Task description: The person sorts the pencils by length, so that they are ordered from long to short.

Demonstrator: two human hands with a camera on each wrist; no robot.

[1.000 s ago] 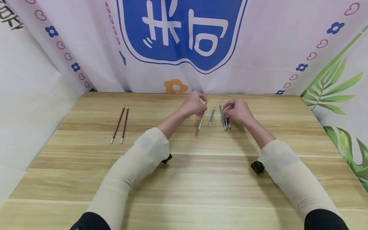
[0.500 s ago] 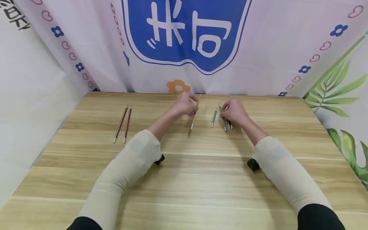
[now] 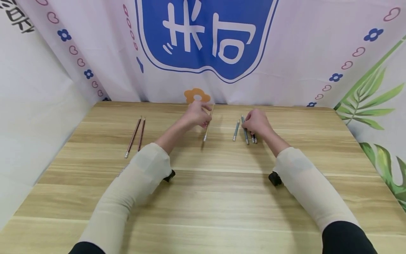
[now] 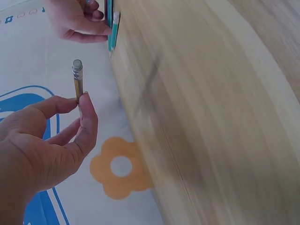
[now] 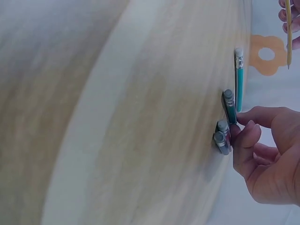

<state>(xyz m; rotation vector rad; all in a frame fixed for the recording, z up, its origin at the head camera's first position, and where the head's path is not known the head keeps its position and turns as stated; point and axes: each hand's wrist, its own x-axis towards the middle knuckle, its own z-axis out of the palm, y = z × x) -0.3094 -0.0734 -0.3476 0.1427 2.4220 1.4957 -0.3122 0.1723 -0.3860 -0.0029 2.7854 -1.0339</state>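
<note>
My left hand (image 3: 196,114) pinches a yellow pencil (image 3: 207,129) between thumb and fingers, its eraser end toward me. In the left wrist view the pencil's shadow falls on the table, apart from it. My right hand (image 3: 256,121) has thumb and index finger on a teal pencil (image 3: 246,137), below its eraser in the right wrist view. Just left of that lies a shorter teal pencil (image 3: 236,130). Dark pencils (image 3: 254,138) lie partly hidden under the right hand; their eraser ends (image 5: 222,133) show in the right wrist view.
Two red-brown pencils (image 3: 133,137) lie side by side on the left of the wooden table (image 3: 215,204); my left sleeve covers one's lower end. A printed cloth (image 3: 285,53) hangs along the table's far edge, close behind both hands.
My left hand has carried the yellow pencil leftward, away from the other pencils. My right hand's fingers have shifted slightly left onto the teal pencil, which has moved a little.
</note>
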